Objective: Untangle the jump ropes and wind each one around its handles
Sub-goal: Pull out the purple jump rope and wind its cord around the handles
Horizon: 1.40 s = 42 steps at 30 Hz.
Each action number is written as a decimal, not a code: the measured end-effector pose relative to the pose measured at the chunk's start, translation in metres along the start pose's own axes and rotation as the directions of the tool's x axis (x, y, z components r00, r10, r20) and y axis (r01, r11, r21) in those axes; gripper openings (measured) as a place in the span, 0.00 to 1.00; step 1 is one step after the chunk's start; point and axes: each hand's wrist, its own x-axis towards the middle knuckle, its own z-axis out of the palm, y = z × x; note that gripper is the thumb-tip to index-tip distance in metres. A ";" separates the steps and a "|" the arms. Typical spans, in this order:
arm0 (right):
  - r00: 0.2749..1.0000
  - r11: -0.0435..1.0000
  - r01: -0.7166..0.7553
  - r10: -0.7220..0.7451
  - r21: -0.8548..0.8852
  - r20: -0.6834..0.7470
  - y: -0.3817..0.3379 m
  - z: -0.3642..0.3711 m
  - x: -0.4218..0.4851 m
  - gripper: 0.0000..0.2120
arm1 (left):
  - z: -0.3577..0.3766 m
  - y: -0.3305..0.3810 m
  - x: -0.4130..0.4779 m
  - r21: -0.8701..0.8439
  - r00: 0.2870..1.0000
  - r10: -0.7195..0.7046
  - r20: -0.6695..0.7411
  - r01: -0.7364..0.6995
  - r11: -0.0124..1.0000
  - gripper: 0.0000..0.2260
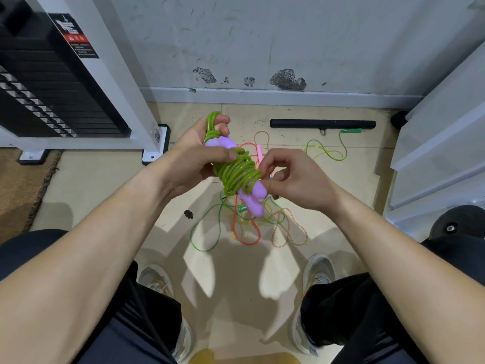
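Between both hands, the green rope wraps purple handles; left hand grips it, right hand pinches coils.

Scuffed grey wall with chipped patches above the skirting. Beige tile floor, brown mat at left, black bar by the wall. Left, weight stack; right, white panels.

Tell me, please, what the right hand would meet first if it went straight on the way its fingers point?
The right hand points at the thick green plastic rope wound round the lilac plastic handles. It seems to touch those coils already, so they come first.
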 end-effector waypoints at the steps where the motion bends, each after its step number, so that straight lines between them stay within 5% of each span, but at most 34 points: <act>1: 0.998 0.999 -0.002 0.004 -0.033 0.055 0.000 -0.001 0.001 0.10 | -0.002 0.001 0.000 0.005 0.999 -0.011 0.039 0.011 1.000 0.28; 8: 0.917 0.968 -0.087 0.170 -0.235 0.360 0.011 -0.003 0.006 0.15 | 0.001 0.003 -0.005 0.231 0.974 -0.057 0.221 0.004 0.973 0.27; 12: 0.833 0.964 -0.227 0.267 -0.142 0.485 0.012 -0.007 0.005 0.05 | 0.009 0.007 -0.013 0.388 0.958 -0.054 0.280 -0.062 0.919 0.31; 15: 0.795 0.954 -0.291 0.286 -0.078 0.535 0.012 -0.013 0.005 0.08 | 0.015 0.006 -0.019 0.475 0.943 -0.071 0.326 -0.098 0.874 0.33; 21: 0.888 0.903 -0.415 0.377 0.108 0.265 0.008 -0.017 0.008 0.08 | 0.018 0.008 -0.025 0.517 0.935 -0.071 0.347 -0.127 0.846 0.33; 27: 0.830 0.815 -0.541 0.475 0.208 0.293 -0.001 -0.019 0.005 0.06 | 0.019 0.008 -0.027 0.532 0.924 -0.096 0.371 -0.127 0.837 0.32; 31: 0.820 0.744 -0.570 0.545 0.349 0.176 -0.003 -0.014 0.006 0.09 | 0.024 0.000 -0.026 0.554 0.935 -0.070 0.349 -0.145 0.820 0.29; 36: 0.839 0.698 -0.475 0.543 0.536 0.037 -0.009 -0.005 0.003 0.11 | 0.036 -0.011 -0.024 0.407 0.989 0.030 0.143 -0.087 0.910 0.11; 42: 0.836 0.693 -0.371 0.539 0.618 -0.103 -0.010 -0.001 0.003 0.11 | 0.040 -0.022 -0.015 0.121 0.995 0.081 -0.056 -0.074 0.990 0.14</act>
